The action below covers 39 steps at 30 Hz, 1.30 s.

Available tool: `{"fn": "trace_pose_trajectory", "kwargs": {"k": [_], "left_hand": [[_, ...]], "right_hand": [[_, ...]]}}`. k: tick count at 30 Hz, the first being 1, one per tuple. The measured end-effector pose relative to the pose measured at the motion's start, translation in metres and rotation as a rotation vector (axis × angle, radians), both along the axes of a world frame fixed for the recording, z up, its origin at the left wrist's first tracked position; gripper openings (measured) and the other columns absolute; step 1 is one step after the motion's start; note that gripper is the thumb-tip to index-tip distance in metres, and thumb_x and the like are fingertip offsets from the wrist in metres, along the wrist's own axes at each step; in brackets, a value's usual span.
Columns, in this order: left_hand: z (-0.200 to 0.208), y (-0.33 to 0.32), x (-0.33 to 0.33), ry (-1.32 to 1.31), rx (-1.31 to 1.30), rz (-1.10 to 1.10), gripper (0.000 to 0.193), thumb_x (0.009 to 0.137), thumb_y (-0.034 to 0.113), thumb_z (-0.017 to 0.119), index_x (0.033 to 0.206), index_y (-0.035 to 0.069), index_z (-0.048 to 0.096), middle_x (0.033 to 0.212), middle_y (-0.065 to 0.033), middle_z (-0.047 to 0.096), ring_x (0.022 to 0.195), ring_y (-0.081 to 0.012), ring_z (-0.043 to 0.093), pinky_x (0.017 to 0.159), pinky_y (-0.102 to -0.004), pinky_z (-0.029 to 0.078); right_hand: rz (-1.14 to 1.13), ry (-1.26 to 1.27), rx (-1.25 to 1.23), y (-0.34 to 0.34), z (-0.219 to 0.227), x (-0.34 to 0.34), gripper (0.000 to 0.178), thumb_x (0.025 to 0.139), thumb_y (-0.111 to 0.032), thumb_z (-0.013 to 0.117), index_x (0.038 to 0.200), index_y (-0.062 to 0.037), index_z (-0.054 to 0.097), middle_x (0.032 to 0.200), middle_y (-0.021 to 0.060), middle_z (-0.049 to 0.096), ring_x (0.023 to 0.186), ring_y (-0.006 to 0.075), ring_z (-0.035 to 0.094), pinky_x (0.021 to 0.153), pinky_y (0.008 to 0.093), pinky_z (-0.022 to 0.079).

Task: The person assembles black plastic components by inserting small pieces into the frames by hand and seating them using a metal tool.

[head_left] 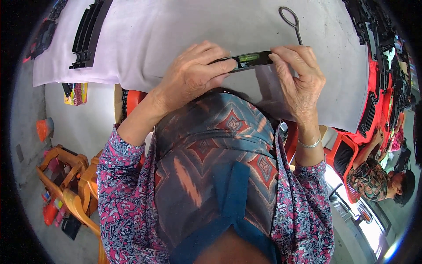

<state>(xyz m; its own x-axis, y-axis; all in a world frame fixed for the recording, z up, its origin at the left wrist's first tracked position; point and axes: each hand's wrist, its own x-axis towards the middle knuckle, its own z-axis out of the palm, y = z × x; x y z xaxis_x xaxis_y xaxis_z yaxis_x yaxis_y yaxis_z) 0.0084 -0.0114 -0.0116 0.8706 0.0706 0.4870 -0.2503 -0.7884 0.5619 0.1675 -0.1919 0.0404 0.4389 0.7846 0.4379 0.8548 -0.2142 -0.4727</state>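
Observation:
Between my two hands a narrow, glossy black strip [259, 59] with a greenish see-through section in its middle is held level above the pale cloth-covered table [176, 26]. My left hand [193, 72] is closed on its left end, thumb and fingers pinching it. At the other end my right hand [301, 75] pinches it between thumb and fingertips. The strip's ends are partly hidden by my fingers. Just beyond my right hand a dark metal rod with a looped end [291, 20] lies on the cloth, its lower end hidden behind the hand.
A black slatted plastic part [90, 37] lies at the table's far left. Many black plastic parts [378, 39] are heaped along the right, over red material. Another person [371, 178] sits at the right on a red chair. Wooden furniture [72, 176] stands at the lower left.

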Motion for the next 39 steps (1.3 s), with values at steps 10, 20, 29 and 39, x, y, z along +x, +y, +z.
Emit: {"fn": "trace_pose_trajectory", "kwargs": {"k": [10,20,29,39], "left_hand": [[-0.003,0.0,-0.001,-0.023,-0.075,0.005,0.023,0.075,0.002,0.077,0.097,0.004,0.07,0.1,-0.0099,0.066,0.092,-0.029,0.063,0.079,-0.0387,0.052],[-0.005,-0.001,-0.003,-0.052,-0.059,0.002,0.022,0.074,0.002,0.077,0.094,0.007,0.069,0.099,-0.008,0.067,0.089,-0.0279,0.062,0.074,-0.0383,0.051],[0.004,-0.012,-0.008,-0.091,0.075,0.023,0.035,0.07,0.0,0.076,0.102,0.009,0.067,0.108,-0.0093,0.062,0.092,-0.0302,0.063,0.074,-0.0401,0.053],[0.001,-0.017,-0.009,-0.103,0.059,0.036,0.037,0.069,-0.002,0.076,0.103,0.008,0.065,0.108,-0.0111,0.06,0.095,-0.0324,0.062,0.074,-0.0399,0.054]], "right_hand": [[-0.164,0.208,0.067,-0.011,-0.009,0.006,0.009,0.085,-0.008,0.073,0.093,-0.0028,0.075,0.085,0.0085,0.069,0.079,0.0214,0.064,0.073,0.0343,0.052],[-0.161,0.081,-0.151,-0.007,-0.001,-0.004,0.016,0.086,-0.018,0.073,0.094,-0.0039,0.076,0.091,0.0085,0.065,0.089,0.0267,0.058,0.081,0.0383,0.047],[-0.349,0.046,-0.151,0.008,-0.015,-0.021,0.025,0.079,-0.026,0.079,0.091,-0.0039,0.076,0.094,0.0108,0.058,0.091,0.0283,0.054,0.079,0.0396,0.046],[-0.482,0.456,0.082,0.015,-0.033,-0.022,0.018,0.073,-0.018,0.077,0.086,-0.005,0.076,0.094,0.0079,0.055,0.093,0.023,0.055,0.078,0.0355,0.047]]}}
